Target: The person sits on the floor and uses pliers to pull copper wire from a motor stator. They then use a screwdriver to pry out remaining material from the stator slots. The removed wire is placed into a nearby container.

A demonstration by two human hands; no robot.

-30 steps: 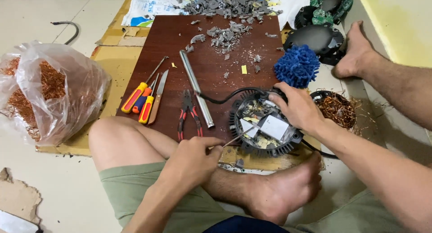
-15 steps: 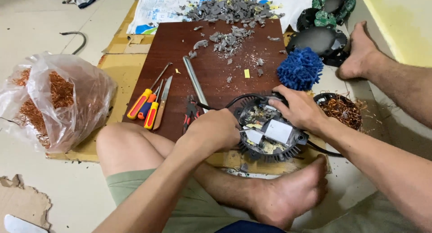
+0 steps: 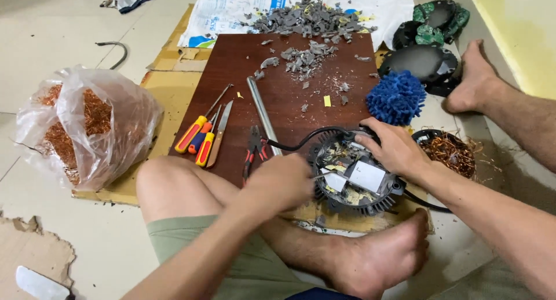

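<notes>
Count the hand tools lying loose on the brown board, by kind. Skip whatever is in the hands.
Screwdrivers with red-and-yellow handles: 2
Bare metal blade: 1
Red-handled pliers: 1
Long metal rod: 1
Total: 5
A blue handle shows between the screwdrivers; its kind cannot be told.

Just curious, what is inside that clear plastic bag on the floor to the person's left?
The clear plastic bag holds tangled copper-coloured wire scrap. The crumpled, cloudy film hides the bottom of the heap, so anything beneath cannot be seen.
</notes>
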